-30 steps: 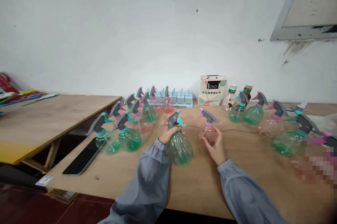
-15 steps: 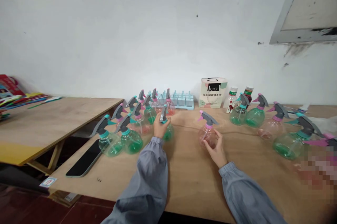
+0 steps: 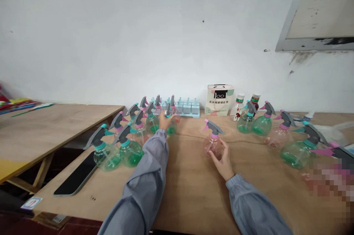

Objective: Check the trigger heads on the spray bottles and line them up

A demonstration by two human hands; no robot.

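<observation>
My left hand [image 3: 165, 120] is closed round the neck of a green spray bottle [image 3: 172, 129] with a grey trigger head, at the near end of the back row on the left. Around it stand several other spray bottles, among them a green one [image 3: 152, 123] and a pink one [image 3: 142, 133]. Fingers of my right hand [image 3: 223, 159] wrap the round body of a pink spray bottle [image 3: 212, 146], upright on the table [image 3: 190, 187], its pink nozzle pointing left. Whether the left bottle touches the table is hard to tell.
A pale blue mould tray [image 3: 190, 109] and a paper bag [image 3: 220, 100] stand by the wall. More spray bottles, including a green one [image 3: 261, 125], line the right side beside two capped bottles. A phone [image 3: 76, 176] lies front left; another table [image 3: 69, 124] stands beyond a gap.
My left hand has carried the green spray bottle away from me, toward the back row on the left. My right hand stays on the pink bottle. The view has shifted slightly.
</observation>
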